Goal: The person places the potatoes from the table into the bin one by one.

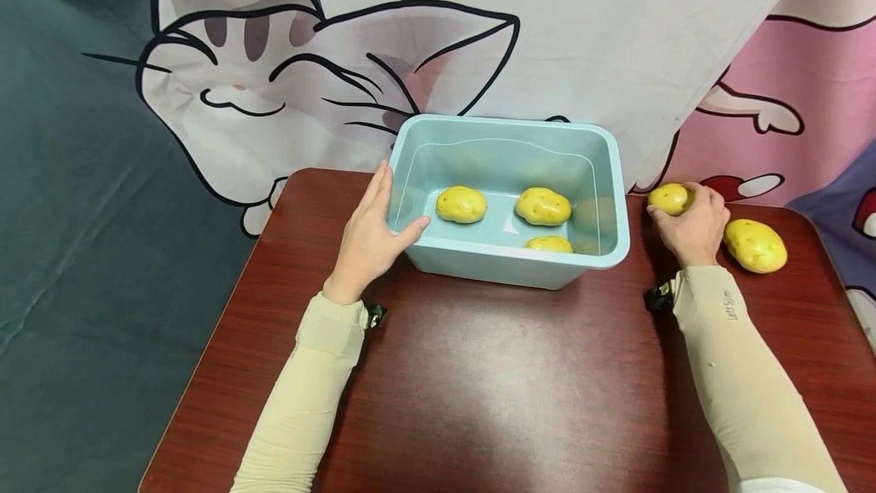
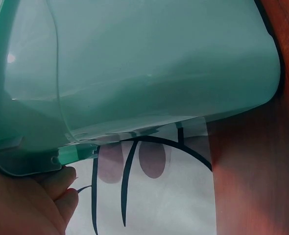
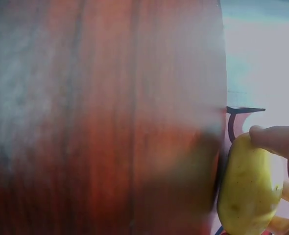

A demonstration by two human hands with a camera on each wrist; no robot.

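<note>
A light blue plastic bin point(image 1: 493, 268) stands at the back of the table with three yellow potatoes in it, one of them a potato point(image 1: 461, 205) on the left. My left hand point(image 1: 369, 238) rests against the bin's left end, fingers straight along the outside and thumb over the front corner of the rim. To the right of the bin, my right hand point(image 1: 694, 227) grips a yellow potato point(image 3: 250, 188) between thumb and fingers at the table's back edge. Another potato point(image 1: 756, 246) lies on the table just right of that hand.
The brown wooden table point(image 1: 479, 386) ends at a printed cloth point(image 1: 582, 59) hanging right behind the bin. Its right edge runs close beyond the loose potato. A dark grey-green cloth point(image 1: 103, 265) covers the area left of the table.
</note>
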